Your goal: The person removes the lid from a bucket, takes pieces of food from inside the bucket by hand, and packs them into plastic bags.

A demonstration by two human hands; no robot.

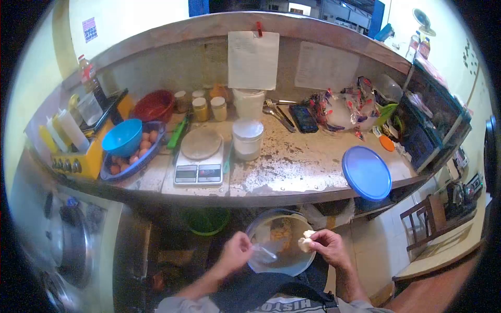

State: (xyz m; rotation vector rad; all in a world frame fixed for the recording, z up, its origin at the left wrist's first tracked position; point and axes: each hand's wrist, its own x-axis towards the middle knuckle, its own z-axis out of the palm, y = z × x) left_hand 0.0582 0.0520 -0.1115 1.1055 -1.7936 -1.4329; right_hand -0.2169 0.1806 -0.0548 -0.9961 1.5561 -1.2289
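My left hand is closed in a pinch on a clear plastic piece, at the left side of a round tub. Over the tub's right side, my right hand pinches a pale, whitish lump between thumb and fingers. The tub stands at my lap, below the counter's front edge. Orange-brown pieces lie inside it, too blurred to identify.
On the counter are a kitchen scale, a white-lidded jar, a blue basket of eggs, a phone and a blue lid overhanging the front edge. A green basin sits underneath.
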